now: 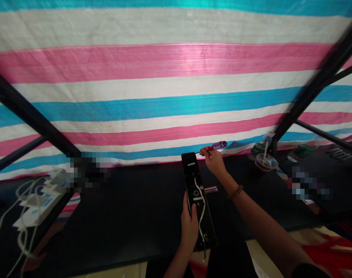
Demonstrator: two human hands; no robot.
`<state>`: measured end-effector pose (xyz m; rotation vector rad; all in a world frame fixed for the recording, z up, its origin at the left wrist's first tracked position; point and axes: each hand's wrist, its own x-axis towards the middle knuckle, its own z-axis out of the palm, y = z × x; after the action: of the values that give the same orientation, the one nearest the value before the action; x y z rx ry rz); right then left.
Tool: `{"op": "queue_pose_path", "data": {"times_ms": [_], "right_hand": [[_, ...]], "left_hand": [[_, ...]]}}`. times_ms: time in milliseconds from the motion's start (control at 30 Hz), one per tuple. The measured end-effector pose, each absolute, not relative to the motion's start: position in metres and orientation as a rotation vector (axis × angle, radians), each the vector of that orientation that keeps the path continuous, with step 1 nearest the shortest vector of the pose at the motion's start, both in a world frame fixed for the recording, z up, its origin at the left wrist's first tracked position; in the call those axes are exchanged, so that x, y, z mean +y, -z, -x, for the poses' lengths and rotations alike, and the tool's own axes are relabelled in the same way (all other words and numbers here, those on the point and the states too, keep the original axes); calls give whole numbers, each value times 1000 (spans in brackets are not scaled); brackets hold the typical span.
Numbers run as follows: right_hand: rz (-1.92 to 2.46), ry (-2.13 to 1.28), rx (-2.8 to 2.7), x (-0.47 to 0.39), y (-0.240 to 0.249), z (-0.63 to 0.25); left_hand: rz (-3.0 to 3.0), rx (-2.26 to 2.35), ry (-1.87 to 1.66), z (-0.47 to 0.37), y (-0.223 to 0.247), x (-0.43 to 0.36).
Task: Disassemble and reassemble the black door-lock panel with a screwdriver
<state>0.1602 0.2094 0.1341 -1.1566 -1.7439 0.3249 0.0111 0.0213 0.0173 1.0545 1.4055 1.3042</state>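
Observation:
My left hand (189,226) is closed round the left edge of a long black panel (190,178), which is tilted up off the table. The panel looks like a door-lock housing, with round fittings and a white cable (204,208) running down its face. My right hand (213,164) is closed on a screwdriver (220,145) with a red and purple see-through handle. Its thin shaft points left toward the panel's top end; I cannot tell whether the tip touches. Beside the panel, on the right, lies a pinkish rod-like thing (211,189), partly hidden behind it.
The black table (121,216) runs along a striped plastic sheet (164,108). A cup with a straw (265,162) and a bottle (261,146) stand at right, with another bottle (300,152) farther over. White boxes (38,208) and loose cables lie left. Black metal posts (306,102) slant at both sides.

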Motion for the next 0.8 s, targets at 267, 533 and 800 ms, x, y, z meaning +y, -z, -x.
{"op": "queue_pose_path", "data": {"times_ms": [267,533,800], "right_hand": [[1183,-335,-1754,214,-139,-160],[1124,-512,-1752,236,-158,-146],[1002,-805,-1658,237,-158,-139]], "left_hand": [[-1059,1393,-1302,-9,-15,22],[-1039,1367,-1320,-8,-17,22],[-1021,1382,-1333,-6,-18,23]]}}
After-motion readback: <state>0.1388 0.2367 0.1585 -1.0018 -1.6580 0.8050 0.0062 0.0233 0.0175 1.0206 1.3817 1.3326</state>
